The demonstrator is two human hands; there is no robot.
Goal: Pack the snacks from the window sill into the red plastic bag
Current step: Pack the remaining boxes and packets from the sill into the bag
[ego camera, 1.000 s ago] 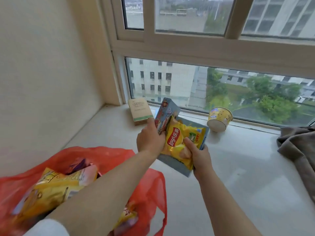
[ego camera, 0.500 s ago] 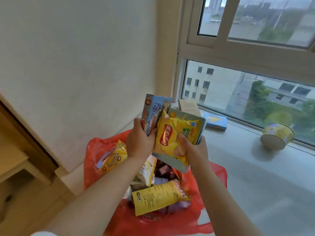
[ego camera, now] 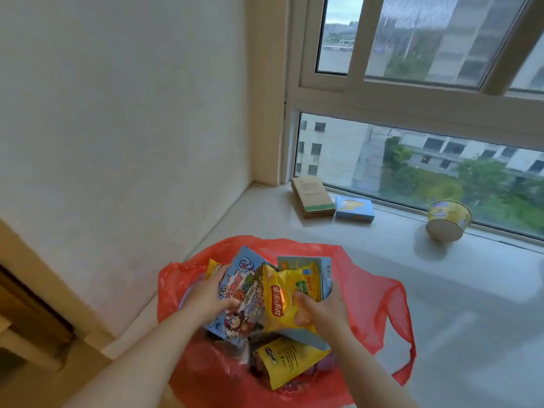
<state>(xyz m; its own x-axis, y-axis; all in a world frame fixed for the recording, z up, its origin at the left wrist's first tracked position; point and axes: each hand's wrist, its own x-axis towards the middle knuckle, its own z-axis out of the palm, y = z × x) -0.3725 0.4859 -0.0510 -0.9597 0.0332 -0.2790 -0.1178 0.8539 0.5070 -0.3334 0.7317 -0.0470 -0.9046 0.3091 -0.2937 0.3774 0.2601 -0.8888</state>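
Note:
The red plastic bag (ego camera: pixel 374 304) lies open on the window sill (ego camera: pixel 441 304) at the lower middle, with several snack packets inside, among them a yellow pouch (ego camera: pixel 287 363). My left hand (ego camera: pixel 206 298) grips a blue cartoon-printed snack box (ego camera: pixel 240 293) just above the bag's mouth. My right hand (ego camera: pixel 321 315) holds a yellow chips bag (ego camera: pixel 287 298) pressed against a grey-blue box (ego camera: pixel 323 269), also over the bag. On the sill by the window stand a tan box (ego camera: pixel 312 195), a small blue box (ego camera: pixel 354 209) and a tipped yellow cup (ego camera: pixel 447 220).
A white wall (ego camera: pixel 117 128) runs along the left of the sill. The window frame (ego camera: pixel 412 113) closes the far side. Wooden furniture (ego camera: pixel 26 319) sits at the lower left, beyond the sill's edge.
Both hands have come down with their snacks from above the bag into its mouth. The view has swung left and down since a second ago.

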